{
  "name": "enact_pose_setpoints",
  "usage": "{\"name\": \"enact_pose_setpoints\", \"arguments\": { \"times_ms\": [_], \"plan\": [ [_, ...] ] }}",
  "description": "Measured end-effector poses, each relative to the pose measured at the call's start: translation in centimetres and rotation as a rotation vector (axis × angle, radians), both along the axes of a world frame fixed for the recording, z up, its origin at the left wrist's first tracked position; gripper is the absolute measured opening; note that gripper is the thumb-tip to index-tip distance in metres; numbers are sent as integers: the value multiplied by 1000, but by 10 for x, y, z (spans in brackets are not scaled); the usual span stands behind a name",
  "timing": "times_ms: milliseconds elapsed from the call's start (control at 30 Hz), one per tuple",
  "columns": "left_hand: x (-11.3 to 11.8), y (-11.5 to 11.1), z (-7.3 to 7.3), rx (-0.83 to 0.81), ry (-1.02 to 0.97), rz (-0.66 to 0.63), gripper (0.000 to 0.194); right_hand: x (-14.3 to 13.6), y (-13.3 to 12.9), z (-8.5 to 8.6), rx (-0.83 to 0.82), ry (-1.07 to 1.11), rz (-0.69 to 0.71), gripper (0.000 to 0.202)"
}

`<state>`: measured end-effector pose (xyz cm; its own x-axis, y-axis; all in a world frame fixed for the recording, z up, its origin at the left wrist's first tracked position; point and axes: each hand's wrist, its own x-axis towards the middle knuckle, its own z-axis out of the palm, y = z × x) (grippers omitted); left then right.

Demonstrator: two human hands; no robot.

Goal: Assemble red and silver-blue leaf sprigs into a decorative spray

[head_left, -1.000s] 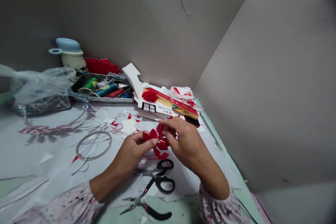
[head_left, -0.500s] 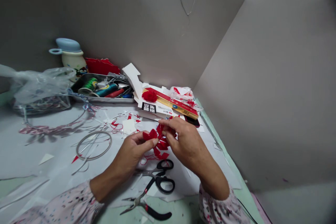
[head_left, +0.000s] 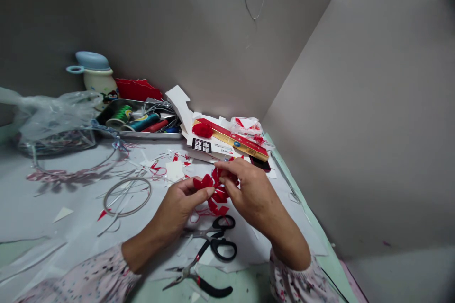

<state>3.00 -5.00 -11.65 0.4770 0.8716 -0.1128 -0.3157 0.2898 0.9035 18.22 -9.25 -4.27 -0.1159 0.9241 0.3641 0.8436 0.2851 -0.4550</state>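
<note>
Currently gripping one red petalled piece [head_left: 221, 194] from both sides: pinching its left edge in the left hand [head_left: 182, 201] and its right part in the right hand [head_left: 252, 189]. Cannot count every petal, being partly covered. Holding it over the desk [head_left: 249, 286], just beyond one pair of scissors [head_left: 217, 235] and one pair of pliers [head_left: 186, 272]. Can see one wire coil [head_left: 150, 193] near the left hand, then, farther back, two spools [head_left: 144, 122], one green, one teal, in one metal tray [head_left: 152, 135], plus one lidded bottle [head_left: 97, 79] behind.
</note>
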Motion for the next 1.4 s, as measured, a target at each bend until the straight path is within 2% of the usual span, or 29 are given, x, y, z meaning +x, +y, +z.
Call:
{"name": "enact_pose_setpoints", "arguments": {
  "times_ms": [1400],
  "plan": [
    [0,0,-1,-17,-29,-4,9,-1,-1,1,3,-13,4,33]
  ]
}}
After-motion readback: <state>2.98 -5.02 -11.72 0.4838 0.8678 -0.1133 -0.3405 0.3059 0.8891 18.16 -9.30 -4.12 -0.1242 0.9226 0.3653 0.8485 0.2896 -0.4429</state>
